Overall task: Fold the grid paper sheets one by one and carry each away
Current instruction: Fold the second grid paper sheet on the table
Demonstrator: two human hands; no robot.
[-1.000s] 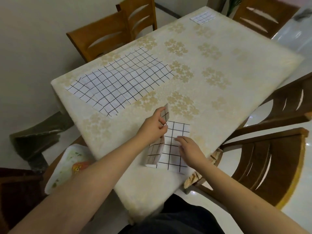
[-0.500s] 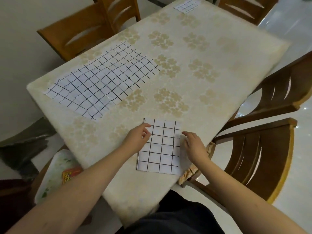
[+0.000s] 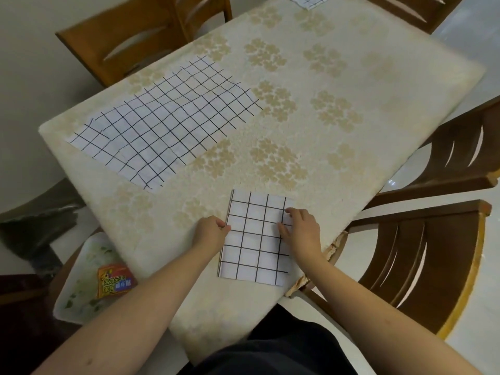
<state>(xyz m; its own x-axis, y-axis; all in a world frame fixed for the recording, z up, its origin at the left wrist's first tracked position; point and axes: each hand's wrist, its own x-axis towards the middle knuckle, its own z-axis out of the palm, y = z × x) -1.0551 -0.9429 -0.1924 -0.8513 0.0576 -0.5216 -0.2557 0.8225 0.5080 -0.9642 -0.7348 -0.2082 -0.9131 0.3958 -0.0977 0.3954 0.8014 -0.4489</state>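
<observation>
A folded sheet is pressed flat at the lower middle: left hand pinches its edge, right hand lies open on it. Next, it likely must be picked up.

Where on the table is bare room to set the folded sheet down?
Bare cloth runs right of the unfolded grid sheets, from the folded sheet up toward the small folded paper at the far end. The near edge is crowded: left hand and right hand flank the folded sheet.
</observation>
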